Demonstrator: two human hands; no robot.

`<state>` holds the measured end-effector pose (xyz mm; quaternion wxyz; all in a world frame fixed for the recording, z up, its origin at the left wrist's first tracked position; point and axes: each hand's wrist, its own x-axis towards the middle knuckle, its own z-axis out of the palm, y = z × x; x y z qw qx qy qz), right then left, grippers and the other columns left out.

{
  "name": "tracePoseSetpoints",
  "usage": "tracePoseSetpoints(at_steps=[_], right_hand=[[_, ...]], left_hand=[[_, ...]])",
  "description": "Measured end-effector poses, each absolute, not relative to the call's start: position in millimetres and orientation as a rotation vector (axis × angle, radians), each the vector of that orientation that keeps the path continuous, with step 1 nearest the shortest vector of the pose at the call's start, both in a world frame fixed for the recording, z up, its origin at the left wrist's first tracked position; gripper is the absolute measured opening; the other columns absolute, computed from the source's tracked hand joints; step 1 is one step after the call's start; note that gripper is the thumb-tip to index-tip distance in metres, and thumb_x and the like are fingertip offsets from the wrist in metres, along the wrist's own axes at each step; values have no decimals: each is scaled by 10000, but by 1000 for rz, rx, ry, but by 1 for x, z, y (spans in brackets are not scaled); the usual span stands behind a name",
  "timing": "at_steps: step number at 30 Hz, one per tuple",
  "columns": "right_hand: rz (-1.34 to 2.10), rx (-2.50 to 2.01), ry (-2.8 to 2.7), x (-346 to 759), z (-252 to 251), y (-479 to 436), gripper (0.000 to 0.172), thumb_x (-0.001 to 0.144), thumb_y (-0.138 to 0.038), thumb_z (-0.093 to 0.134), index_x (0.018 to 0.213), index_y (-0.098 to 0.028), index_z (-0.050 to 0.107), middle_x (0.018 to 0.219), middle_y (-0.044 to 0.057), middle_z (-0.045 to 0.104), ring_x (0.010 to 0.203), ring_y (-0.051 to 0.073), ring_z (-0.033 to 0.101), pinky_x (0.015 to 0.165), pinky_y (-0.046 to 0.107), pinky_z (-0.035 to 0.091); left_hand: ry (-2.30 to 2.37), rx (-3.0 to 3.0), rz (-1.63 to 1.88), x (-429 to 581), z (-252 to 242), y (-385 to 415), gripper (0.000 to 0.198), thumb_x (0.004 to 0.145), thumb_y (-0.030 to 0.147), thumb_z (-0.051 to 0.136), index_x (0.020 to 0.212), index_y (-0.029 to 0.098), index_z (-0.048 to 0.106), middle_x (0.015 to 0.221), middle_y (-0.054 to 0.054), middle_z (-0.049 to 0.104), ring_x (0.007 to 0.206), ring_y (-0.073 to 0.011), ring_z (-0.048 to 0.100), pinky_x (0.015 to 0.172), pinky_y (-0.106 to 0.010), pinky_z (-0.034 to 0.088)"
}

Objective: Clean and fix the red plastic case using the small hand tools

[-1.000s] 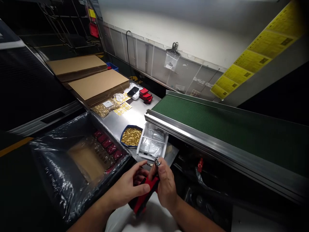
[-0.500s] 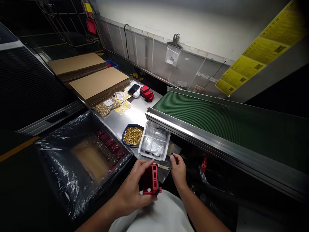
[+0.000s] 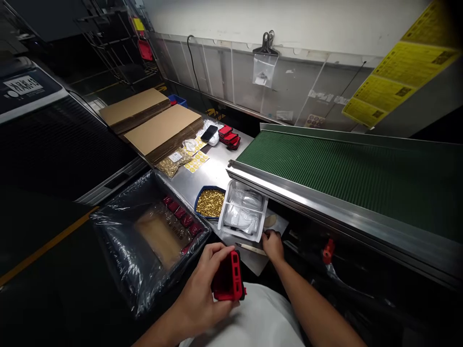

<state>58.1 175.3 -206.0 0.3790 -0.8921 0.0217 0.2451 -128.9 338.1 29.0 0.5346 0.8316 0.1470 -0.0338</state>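
My left hand (image 3: 200,294) is wrapped around a red plastic housing (image 3: 236,274) with black edging, held above my lap. Rectangular openings run along the side of the housing. Over a sheet at the table's near edge, my right hand (image 3: 274,246) has its fingers curled together and pointing down; what lies in them, if anything, is hidden. Close to that hand are a thin pale strip (image 3: 250,248) and a white divided tray (image 3: 263,222) holding clear plastic bags. A blue dish (image 3: 197,211) of small gold-coloured metal parts stands left of the tray.
To the left, a box lined with dark plastic film (image 3: 125,246) holds red pieces. A green conveyor belt (image 3: 307,161) runs along the right. Behind are red-and-black housings (image 3: 229,137), a phone (image 3: 209,133), a bag of gold-coloured parts (image 3: 173,163) and stacked cardboard (image 3: 164,127).
My right hand has gone from pinching a small dark piece in the air down to the sheet beside the tray. My left hand still holds the housing. The view has swung left.
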Motion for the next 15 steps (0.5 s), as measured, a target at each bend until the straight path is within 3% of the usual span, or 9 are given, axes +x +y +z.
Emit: tracePoseSetpoints(at_steps=[3, 7, 11, 13, 15], right_hand=[[636, -2147, 12, 47, -171, 168, 238, 870, -330, 574, 971, -120, 629, 1023, 121, 645, 914, 231, 609, 897, 419, 473], [776, -1829, -186, 21, -89, 160, 443, 845, -572, 557, 1003, -169, 653, 917, 91, 688, 836, 230, 641, 777, 361, 517], [917, -1402, -450, 6, -11, 162, 661, 716, -584, 741, 1261, -257, 558, 1280, 93, 593, 1181, 262, 555, 1018, 398, 455], [957, -1336, -500, 3, 9, 166, 735, 647, -496, 835, 1280, -274, 533, 1315, 83, 560, 1204, 262, 531, 1070, 418, 410], [949, -1379, -461, 2, 15, 171, 649, 669, -442, 837, 1227, -265, 556, 1232, 69, 600, 1135, 240, 564, 1031, 405, 435]], left_hand=[[352, 1987, -60, -126, 30, 341, 847, 681, 84, 729, 1385, 400, 381, 1336, -34, 341, 1225, -239, 439, 1036, -339, 433], [305, 1913, -81, -120, 27, 343, 844, 683, 129, 777, 1380, 405, 391, 1354, -16, 347, 1279, -236, 391, 1081, -327, 392], [171, 1824, -88, -114, 23, 344, 849, 692, 166, 801, 1396, 387, 381, 1367, -23, 344, 1278, -241, 390, 1082, -327, 399], [128, 1824, -80, -112, 23, 344, 871, 677, 148, 809, 1397, 385, 378, 1374, -24, 344, 1278, -246, 389, 1082, -333, 407], [108, 1834, -76, -111, 24, 343, 891, 658, 125, 815, 1393, 383, 383, 1370, -26, 353, 1286, -254, 383, 1096, -349, 404]])
